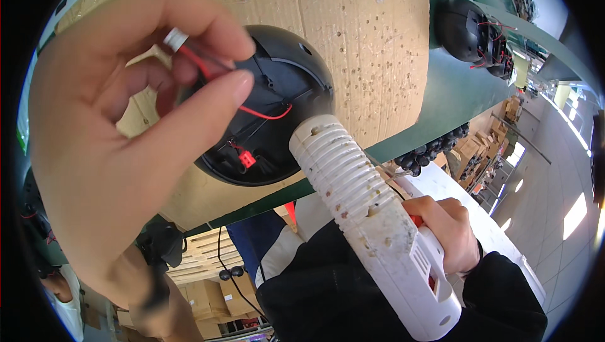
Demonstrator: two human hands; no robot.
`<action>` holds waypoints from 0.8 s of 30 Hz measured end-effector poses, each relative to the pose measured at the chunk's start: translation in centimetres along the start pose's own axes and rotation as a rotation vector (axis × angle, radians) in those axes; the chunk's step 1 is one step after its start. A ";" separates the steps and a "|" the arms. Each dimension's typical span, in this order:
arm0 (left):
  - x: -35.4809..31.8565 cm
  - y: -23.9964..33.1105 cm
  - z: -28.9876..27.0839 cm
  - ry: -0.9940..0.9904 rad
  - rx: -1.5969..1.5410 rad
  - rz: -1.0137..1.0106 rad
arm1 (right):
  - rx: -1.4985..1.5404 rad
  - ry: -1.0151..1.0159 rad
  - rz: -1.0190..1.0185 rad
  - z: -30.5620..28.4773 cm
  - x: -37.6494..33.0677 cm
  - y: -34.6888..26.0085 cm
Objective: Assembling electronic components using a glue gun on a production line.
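Note:
My left hand (126,109) is raised at the left, over a round black plastic shell (271,77). Its thumb and forefinger pinch a thin red and black wire lead. A small white connector (176,39) ends the lead, and red wire (268,115) runs on into the shell. A red plug (246,159) lies inside the shell on another short wire. My right hand (447,228) grips the handle of a white gun-shaped tool (353,197) with a ribbed, stained barrel and a red trigger. The barrel's front end is at the shell's lower right rim; its tip is hidden.
Under the shell lies a cardboard sheet (384,46) dotted with small holes, on a green table (460,93). More black shells (466,30) with red wires stand at the far right. Several black balls (428,153) sit near the table edge. Cartons (208,298) are at lower left.

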State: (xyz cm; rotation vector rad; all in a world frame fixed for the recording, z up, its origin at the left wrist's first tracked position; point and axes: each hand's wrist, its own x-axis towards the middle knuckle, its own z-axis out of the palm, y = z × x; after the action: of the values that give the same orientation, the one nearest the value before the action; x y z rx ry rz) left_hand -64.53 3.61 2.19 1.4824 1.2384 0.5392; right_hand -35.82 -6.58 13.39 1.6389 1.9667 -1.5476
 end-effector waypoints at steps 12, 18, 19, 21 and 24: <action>-2.2 -0.7 -0.9 -0.026 -0.015 0.062 | 0.024 0.033 -0.058 -0.2 0.2 0.4; -2.0 -1.1 -1.2 -0.022 -0.042 0.087 | 0.027 0.010 -0.014 -0.3 -0.1 -0.1; -2.3 -1.3 -1.6 -0.019 -0.035 0.080 | 0.050 0.007 -0.018 -0.3 -0.1 -0.2; -2.7 -2.0 -1.7 0.053 0.057 0.071 | 0.073 0.006 -0.021 -0.2 -0.1 -0.1; -3.7 -2.9 -0.4 0.047 0.009 0.229 | 0.096 0.001 -0.029 -0.1 -0.6 0.5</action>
State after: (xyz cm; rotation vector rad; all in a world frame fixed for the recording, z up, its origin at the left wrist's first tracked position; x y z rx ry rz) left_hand -67.31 0.13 0.70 1.6377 1.1145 0.7250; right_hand -35.16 -6.91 13.56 1.6530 1.9542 -1.6765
